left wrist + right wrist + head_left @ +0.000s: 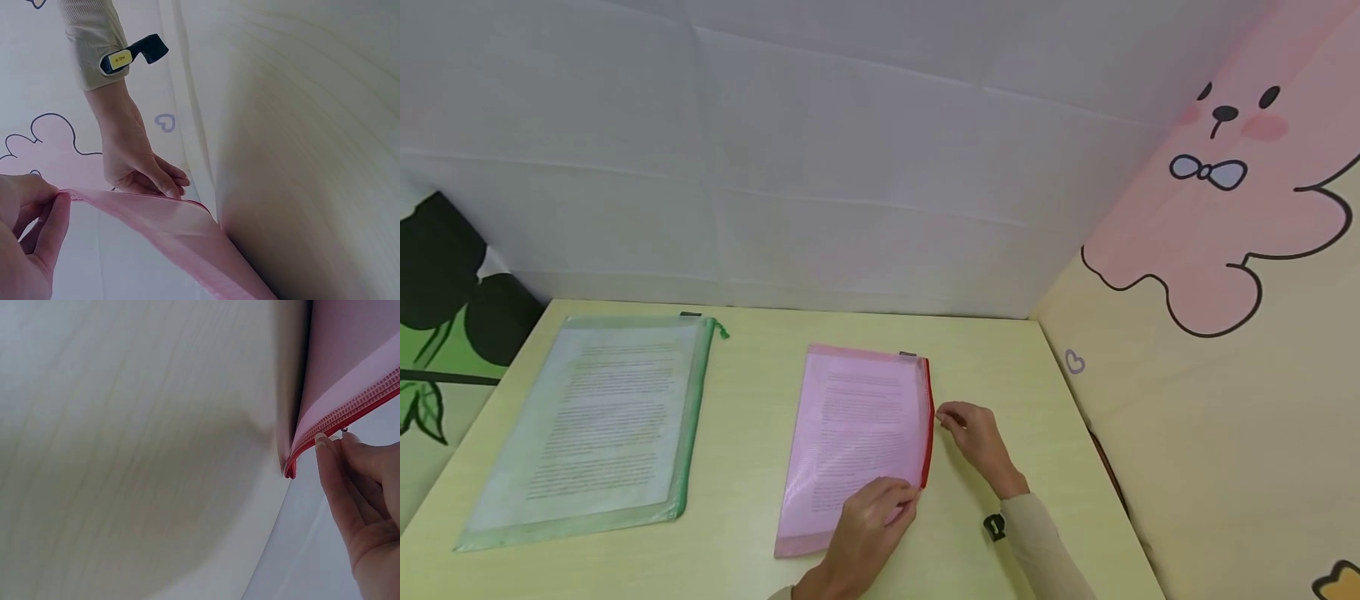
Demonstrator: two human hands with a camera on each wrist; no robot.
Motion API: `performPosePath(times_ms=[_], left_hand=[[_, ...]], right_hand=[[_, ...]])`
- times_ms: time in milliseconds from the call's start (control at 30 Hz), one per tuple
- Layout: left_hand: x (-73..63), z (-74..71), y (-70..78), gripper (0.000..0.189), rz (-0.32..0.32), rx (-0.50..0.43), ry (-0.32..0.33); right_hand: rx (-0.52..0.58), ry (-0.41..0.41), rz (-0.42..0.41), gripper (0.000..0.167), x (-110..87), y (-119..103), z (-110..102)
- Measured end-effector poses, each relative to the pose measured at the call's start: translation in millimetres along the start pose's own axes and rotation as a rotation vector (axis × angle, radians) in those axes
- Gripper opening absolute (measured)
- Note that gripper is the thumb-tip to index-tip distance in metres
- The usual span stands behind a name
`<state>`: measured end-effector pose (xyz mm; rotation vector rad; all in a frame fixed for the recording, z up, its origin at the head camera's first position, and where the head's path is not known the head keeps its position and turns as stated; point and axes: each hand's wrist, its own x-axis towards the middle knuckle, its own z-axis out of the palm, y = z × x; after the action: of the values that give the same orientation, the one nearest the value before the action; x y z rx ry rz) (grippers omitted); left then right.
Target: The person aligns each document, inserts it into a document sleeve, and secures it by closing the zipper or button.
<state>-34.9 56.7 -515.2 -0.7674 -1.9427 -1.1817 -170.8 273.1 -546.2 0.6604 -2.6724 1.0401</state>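
A pink zip document pouch [857, 425] with a printed sheet showing through it lies on the table, a red zipper [929, 442] along its right edge. My left hand [868, 533] pinches the near right corner of the pouch between thumb and fingers. In the left wrist view, this edge is raised off the tabletop. Farther along the zipper, my right hand [981, 442] pinches the small zipper pull [344, 430], with thumb and fingertips right at the zipper edge. The pull is mostly hidden by the fingertips.
To the left, a larger green zip pouch [602, 425] holding printed paper lies flat, with a green pull tab at its far corner. A white sheet [850, 167] hangs behind the table [745, 467]. At right stands a wall [1225, 433] with a pink cartoon animal.
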Motion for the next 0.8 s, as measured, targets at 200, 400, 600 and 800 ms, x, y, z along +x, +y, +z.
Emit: performPosePath(times_ms=[200, 400, 600, 800], left_hand=[[0.1, -1.2, 1.9, 0.015, 0.033, -0.012, 0.017], [1.1, -3.1, 0.5, 0.030, 0.144, 0.066, 0.029], [3.3, -5.4, 0.1, 0.032, 0.270, 0.139, 0.043], [3.9, -6.8, 1.7, 0.030, 0.269, 0.131, 0.062]], right_hand=[[-0.030, 0.024, -0.034, 0.005, 9.1, 5, 1], [-0.016, 0.023, 0.001, 0.005, 18.4, 10, 4], [-0.017, 0.037, -0.006, 0.006, 27.5, 16, 5], [-0.041, 0.050, -0.010, 0.005, 36.4, 23, 7]])
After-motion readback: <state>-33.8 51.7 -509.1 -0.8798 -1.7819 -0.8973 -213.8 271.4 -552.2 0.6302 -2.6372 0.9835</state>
